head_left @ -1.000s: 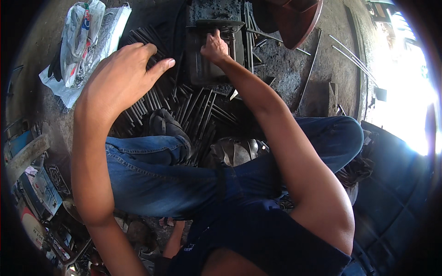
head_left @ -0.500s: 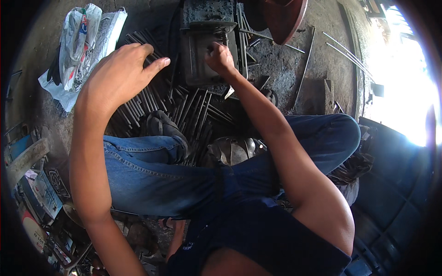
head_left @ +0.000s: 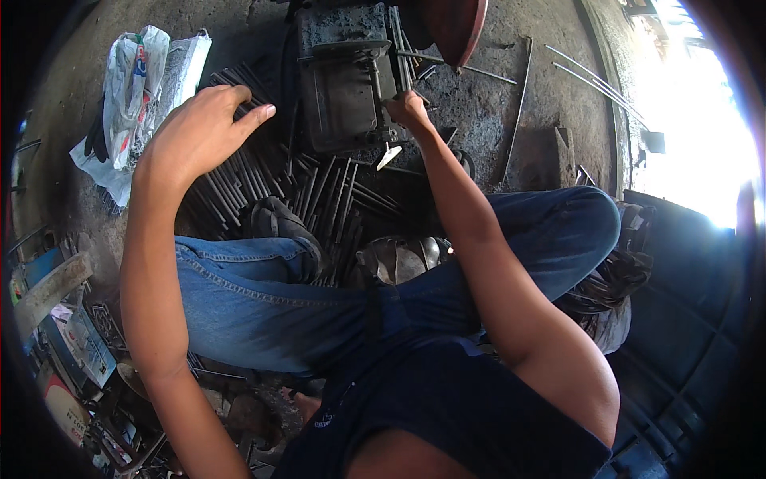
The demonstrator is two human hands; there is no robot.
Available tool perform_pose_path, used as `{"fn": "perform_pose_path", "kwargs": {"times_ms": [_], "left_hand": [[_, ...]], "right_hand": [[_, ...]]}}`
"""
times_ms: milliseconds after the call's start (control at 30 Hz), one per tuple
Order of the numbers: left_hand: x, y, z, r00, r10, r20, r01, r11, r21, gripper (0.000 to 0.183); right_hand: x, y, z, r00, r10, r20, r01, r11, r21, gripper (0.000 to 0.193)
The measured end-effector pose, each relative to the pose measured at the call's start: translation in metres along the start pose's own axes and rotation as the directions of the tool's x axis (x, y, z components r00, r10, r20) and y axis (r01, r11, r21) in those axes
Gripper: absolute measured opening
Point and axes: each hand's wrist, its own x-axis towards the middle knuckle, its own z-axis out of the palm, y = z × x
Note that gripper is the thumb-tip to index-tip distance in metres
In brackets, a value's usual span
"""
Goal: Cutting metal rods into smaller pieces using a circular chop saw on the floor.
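My right hand [head_left: 408, 110] is closed around the near ends of thin metal rods [head_left: 401, 60], which lie along the right side of a dark metal machine [head_left: 339, 104]. A metal bar with a pale piece [head_left: 388, 156] at its near end runs down the machine beside this hand. Over a heap of dark rods [head_left: 247, 176] hovers my left hand [head_left: 199, 132], thumb stretched out and fingers loosely bent, apparently with nothing in it. Its fingertips are partly hidden.
White plastic sacks [head_left: 136, 104] lie at the far left. A reddish curved metal piece [head_left: 471, 32] hangs over the far right of the machine. Longer rods [head_left: 517, 112] lie on the floor to the right. A rounded metal object [head_left: 399, 259] sits between my legs.
My right hand has moved from the middle of the machine to its right side and closed on the rods there. My left hand stays nearly in place over the heap.
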Motion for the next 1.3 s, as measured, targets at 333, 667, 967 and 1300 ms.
{"fn": "perform_pose_path", "kwargs": {"times_ms": [333,667,967,1300], "left_hand": [[-0.002,-0.001,-0.004,0.999,-0.022,0.031,0.023,1.000,-0.022,0.058],[0.003,0.010,-0.008,0.997,-0.023,0.075,0.024,1.000,-0.012,0.058],[0.002,0.005,-0.005,0.998,-0.004,0.063,0.005,1.000,-0.027,0.057],[-0.006,0.003,-0.004,0.996,0.045,-0.079,-0.047,0.999,-0.024,0.052]], "right_hand": [[-0.018,0.011,0.010,0.998,0.060,0.035,-0.059,0.998,-0.028,0.052],[-0.049,-0.025,-0.009,0.998,0.021,-0.052,-0.026,0.995,-0.094,0.037],[-0.026,-0.073,0.002,0.904,-0.400,-0.151,0.353,0.897,-0.266,0.042],[0.005,-0.108,0.007,0.875,-0.484,-0.019,0.452,0.829,-0.330,0.035]]}}
